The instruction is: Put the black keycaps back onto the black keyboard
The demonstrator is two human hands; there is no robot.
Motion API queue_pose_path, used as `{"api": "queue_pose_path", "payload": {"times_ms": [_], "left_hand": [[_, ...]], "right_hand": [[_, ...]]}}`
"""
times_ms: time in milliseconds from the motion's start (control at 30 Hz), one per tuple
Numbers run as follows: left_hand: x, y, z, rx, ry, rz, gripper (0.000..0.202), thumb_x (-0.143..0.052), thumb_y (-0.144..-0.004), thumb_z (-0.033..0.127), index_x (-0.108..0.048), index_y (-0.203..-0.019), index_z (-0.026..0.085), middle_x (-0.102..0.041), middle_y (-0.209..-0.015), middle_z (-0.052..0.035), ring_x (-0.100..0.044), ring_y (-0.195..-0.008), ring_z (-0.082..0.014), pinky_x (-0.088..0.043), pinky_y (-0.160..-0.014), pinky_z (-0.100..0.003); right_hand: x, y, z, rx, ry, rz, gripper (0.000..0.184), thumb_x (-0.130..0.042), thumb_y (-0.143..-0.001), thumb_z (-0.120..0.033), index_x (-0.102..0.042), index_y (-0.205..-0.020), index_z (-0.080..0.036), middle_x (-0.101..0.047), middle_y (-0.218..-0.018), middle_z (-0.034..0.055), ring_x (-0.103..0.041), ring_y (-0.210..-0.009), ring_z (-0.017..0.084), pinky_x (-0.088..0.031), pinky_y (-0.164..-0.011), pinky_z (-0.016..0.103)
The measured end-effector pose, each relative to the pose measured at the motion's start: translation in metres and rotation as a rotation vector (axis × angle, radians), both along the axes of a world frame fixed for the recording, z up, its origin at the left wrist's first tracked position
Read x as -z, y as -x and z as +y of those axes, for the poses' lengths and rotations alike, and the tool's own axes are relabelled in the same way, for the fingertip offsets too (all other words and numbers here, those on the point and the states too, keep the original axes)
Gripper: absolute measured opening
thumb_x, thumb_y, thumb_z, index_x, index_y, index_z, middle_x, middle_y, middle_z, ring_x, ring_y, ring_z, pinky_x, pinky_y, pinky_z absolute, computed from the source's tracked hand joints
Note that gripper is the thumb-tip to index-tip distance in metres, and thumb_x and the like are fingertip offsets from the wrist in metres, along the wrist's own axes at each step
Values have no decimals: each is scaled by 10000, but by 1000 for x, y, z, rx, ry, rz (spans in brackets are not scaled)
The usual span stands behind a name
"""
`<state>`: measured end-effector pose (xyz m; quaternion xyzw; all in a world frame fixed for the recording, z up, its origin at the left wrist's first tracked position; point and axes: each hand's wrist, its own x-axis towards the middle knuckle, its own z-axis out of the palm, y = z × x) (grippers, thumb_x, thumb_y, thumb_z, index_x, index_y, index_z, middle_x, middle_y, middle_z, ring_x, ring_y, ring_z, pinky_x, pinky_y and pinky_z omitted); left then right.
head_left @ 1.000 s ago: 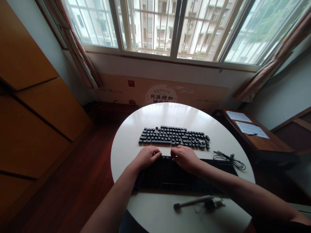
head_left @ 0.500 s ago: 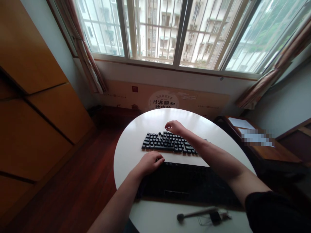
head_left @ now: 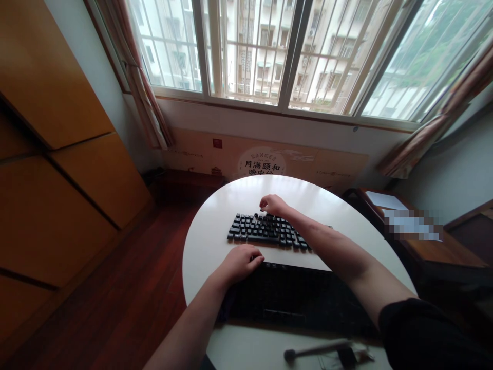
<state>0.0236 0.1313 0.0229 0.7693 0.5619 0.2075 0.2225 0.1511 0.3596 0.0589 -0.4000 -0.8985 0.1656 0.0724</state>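
Note:
A set of loose black keycaps (head_left: 262, 230) lies in keyboard order on the round white table (head_left: 208, 241). Nearer to me sits a black keyboard base (head_left: 296, 298). My left hand (head_left: 239, 262) rests on the base's far left corner, fingers curled onto its edge. My right hand (head_left: 272, 204) reaches over the far top row of the keycaps, fingertips pinched down on a keycap there; whether it is lifted I cannot tell.
A slim tool (head_left: 314, 350) with a round tip and a small wire piece lie at the table's near edge. A dark wooden side table (head_left: 431, 252) with papers stands right. Orange cabinets (head_left: 57, 169) line the left wall; a window is ahead.
My right hand left the keyboard base and reached forward to the far row of keycaps, then closed its fingers down there. My left hand stayed on the base. My head moved slightly.

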Motion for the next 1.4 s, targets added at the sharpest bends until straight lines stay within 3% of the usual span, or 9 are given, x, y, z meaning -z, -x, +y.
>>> {"api": "queue_pose_path", "payload": {"times_ms": [167, 300, 433, 567, 667, 833, 1067, 1267, 1400], "left_hand": [[0, 0, 1, -3, 2, 14, 265, -535, -941, 360, -752, -945, 209, -746, -962, -60, -663, -919, -223, -475, -833, -317], [-1, 0, 1, 0, 5, 12, 259, -537, -941, 355, -748, -937, 204, -746, -961, -59, -660, -915, -220, -470, -826, -313], [0, -1, 3, 17, 13, 1, 268, -518, -952, 356, -742, -933, 211, -743, -959, -52, -657, -906, -209, -463, -811, -298], [1, -1, 5, 22, 13, -5, 272, -512, -952, 362, -739, -942, 213, -740, -958, -53, -653, -914, -212, -457, -808, -299], [1, -1, 6, 25, 11, -6, 281, -505, -950, 368, -739, -934, 214, -741, -950, -53, -651, -905, -213, -460, -798, -301], [-1, -1, 5, 24, 4, -5, 308, -492, -952, 392, -741, -924, 214, -740, -940, -53, -650, -902, -213, -463, -794, -300], [0, -2, 5, 21, 2, -8, 295, -502, -949, 379, -742, -929, 211, -737, -935, -53, -650, -890, -210, -458, -786, -300], [0, -1, 5, 22, 0, -9, 279, -514, -943, 368, -747, -942, 214, -745, -949, -51, -651, -900, -211, -458, -792, -297], [-1, -2, 4, 18, 4, -6, 276, -516, -945, 367, -747, -942, 216, -744, -949, -50, -653, -906, -214, -460, -797, -298]], "right_hand": [[-32, -19, -20, 11, -72, 146, 177, -643, -874, -145, -746, -1018, -139, -753, -1013, 75, -695, -912, 166, -526, -874, 269], [-47, -73, -57, -30, -13, 272, 205, -634, -881, -206, -713, -1061, -149, -748, -1002, 56, -705, -892, 146, -556, -872, 278], [-32, -134, -111, -89, 328, 507, 281, -663, -838, -267, -672, -1086, -135, -741, -985, 75, -721, -926, 173, -591, -858, 307], [-7, -163, -159, -28, 314, 401, 205, -639, -824, -215, -687, -1015, -158, -746, -929, 54, -716, -809, 148, -582, -784, 271], [7, -163, -177, -2, 264, 353, 193, -623, -813, -173, -698, -991, -172, -747, -904, 34, -702, -774, 134, -561, -758, 248], [17, -155, -183, 60, 224, 386, 198, -629, -827, -192, -698, -1012, -183, -746, -892, 20, -698, -771, 125, -547, -744, 226], [13, -146, -179, -34, 135, 233, 293, -615, -821, -160, -686, -1098, -226, -753, -928, -7, -704, -793, 119, -509, -723, 209], [4, -135, -182, -90, 10, 49, 361, -596, -841, -139, -666, -1187, -215, -749, -987, 38, -697, -895, 174, -491, -818, 267], [2, -134, -181, -88, 37, 53, 403, -580, -845, -126, -643, -1232, -221, -752, -985, 33, -703, -891, 172, -489, -815, 262]]}}
